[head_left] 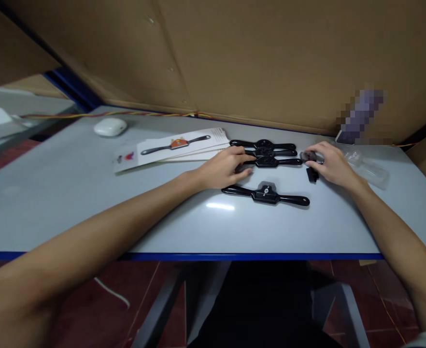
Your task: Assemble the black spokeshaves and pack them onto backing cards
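While both forearms reach in from the near edge, the grey table carries everything, backed by a brown cardboard wall that shuts in the workspace on the far side. Printed cards lie fanned left of centre, each showing a two-handled tool; likely packaging inserts, kept within reach of the tools they picture. A clear plastic bag lies flat to the right, just beyond the right wrist. Three black spokeshaves sit in the middle: two stacked spokeshaves close together at the back, the third, the front spokeshave, alone and nearer the person, handles running left to right, apart from both hands. A white rounded device rests far left, well clear. The left hand lies palm down, fingers stretched right, tips touching the left handle of the rear pair; not closed around it, more steadying than holding. The right hand curls over, fingertips pinching a small dark part at the right handle ends. A small black piece lies just under that hand.
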Available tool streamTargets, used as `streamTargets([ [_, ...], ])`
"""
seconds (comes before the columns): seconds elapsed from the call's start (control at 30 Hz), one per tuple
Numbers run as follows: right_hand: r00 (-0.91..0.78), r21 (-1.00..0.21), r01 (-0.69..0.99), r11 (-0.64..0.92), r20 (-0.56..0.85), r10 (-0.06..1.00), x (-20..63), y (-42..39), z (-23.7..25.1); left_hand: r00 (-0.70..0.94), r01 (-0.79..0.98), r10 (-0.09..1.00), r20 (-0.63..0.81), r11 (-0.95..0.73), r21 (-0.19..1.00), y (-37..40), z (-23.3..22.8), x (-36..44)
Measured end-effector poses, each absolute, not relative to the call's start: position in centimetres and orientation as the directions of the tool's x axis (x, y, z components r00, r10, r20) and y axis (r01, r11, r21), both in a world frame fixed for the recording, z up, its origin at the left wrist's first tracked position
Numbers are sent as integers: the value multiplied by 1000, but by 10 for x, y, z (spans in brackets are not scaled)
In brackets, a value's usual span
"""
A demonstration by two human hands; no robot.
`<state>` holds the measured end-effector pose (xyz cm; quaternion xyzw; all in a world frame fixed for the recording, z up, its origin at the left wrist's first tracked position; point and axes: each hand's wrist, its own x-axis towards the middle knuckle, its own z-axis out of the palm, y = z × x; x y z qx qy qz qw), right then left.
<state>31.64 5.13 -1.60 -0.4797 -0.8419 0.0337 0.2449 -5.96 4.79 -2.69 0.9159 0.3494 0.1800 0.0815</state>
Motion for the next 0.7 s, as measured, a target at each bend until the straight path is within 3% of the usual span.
streamTargets([
  [0.17,-384,-302,785,541,449,807,311,42,-4,691,579,650,317,-760,296,49,-29,-60],
  [0.4,-345,-276,703,656,675,653,278,10,8,731,470,590,343,-799,374,46,-26,-59],
  [0.53,-462,-241,588,772,684,565,251,-1,-4,770,416,556,313,-809,415,44,-20,-57],
  [0.7,-486,-366,543,756,597,638,233,-8,-13,809,381,530,254,-802,460,42,-12,-51],
])
